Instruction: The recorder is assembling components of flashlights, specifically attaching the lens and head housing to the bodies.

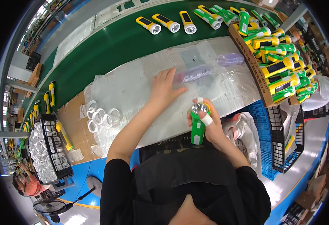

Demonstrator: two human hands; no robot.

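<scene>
My right hand (211, 122) is wrapped round a green flashlight (198, 131), its reflector end facing up and its body pointing down toward my apron. Pale tape or finger covers wrap the thumb and a fingertip of that hand. Over the worktop, my left hand (165, 88) has its fingers stretched out at the left end of a row of clear round discs (197, 73). Whether it touches the discs I cannot tell. A second stack of clear discs (230, 59) lies farther right. Several white rings (103, 117) lie loose to the left of my left forearm.
A cardboard box (252, 65) heaped with yellow and green flashlights stands at the right, above blue and black crates (262, 127). More flashlights (188, 23) lie along the green belt (112, 47). A black basket of white rings (44, 148) is at the left, near one yellow flashlight (64, 135).
</scene>
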